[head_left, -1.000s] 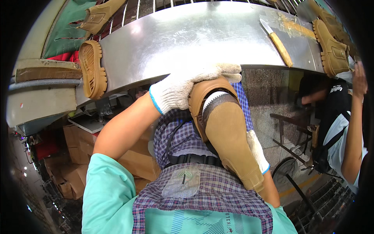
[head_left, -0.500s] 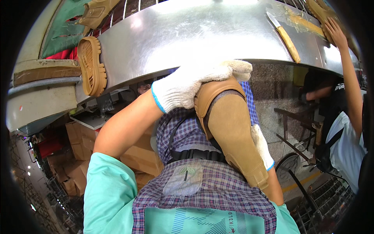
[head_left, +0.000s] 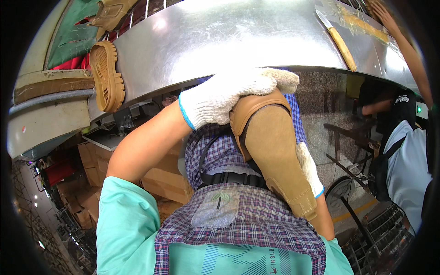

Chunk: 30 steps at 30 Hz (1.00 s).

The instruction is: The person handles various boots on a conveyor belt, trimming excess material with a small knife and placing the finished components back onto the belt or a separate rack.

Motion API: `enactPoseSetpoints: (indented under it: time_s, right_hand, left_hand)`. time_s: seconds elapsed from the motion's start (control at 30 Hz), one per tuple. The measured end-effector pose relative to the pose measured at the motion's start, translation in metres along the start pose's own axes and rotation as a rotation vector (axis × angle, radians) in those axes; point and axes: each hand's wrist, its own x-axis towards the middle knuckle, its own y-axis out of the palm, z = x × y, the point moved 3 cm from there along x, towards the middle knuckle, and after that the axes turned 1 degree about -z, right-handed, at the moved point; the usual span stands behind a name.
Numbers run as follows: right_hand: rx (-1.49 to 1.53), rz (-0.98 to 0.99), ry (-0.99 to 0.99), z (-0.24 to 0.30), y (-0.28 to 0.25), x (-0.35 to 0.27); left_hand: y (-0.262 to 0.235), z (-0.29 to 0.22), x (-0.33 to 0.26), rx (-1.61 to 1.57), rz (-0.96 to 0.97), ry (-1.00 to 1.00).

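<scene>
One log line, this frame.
left hand: wrapped over sole at toe; right hand: beside boot, partly hidden; knife: on metal bench; loose sole: bench left end

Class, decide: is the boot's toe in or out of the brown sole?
In: the brown sole curves around the front of the tan boot's toe. For the heel, cannot tell: its underside is hidden.
</scene>
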Motion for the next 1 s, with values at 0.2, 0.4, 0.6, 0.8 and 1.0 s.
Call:
enactPoseSetpoints:
  time_s: [0.2,0.4,0.6,0.8,1.0]
  right_hand:
    - [0.124,-0.015,0.103,-0.003,0.000,0.002]
    - [0.362,0.052,0.180,-0.021,-0.026,0.015]
    - [0.256,-0.089,-0.069,-0.012,-0.041,0.021]
    - [-0.154,-0.059,-0.245,0.048,-0.052,0.030]
    - [-0.983,-0.001,-0.687,0.108,0.055,-0.021]
  left_hand:
    - [0.001,0.000,0.002,-0.004,-0.009,-0.050]
    - [0.006,0.005,0.004,-0.042,-0.009,-0.058]
    - [0.031,0.066,0.024,-0.497,-0.069,-0.069]
    - [0.041,0.035,0.045,-0.391,-0.039,0.078]
    - [0.010,-0.080,0.051,-0.072,-0.089,0.044]
